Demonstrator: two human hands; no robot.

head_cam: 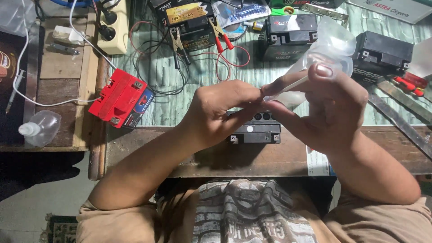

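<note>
Right grip [330,105] clasps a clear bottle [330,49], left grip [225,108] pinching its nozzle, above cluttered workbench [252,159].

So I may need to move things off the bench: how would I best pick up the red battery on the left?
Grip the red battery across its two long sides, coming down from above. It lies flat and turned at an angle near the edge of the bench, its top face up and bare. Set your fingers away from the corner terminals and mind the white cable that runs up to it.
</note>
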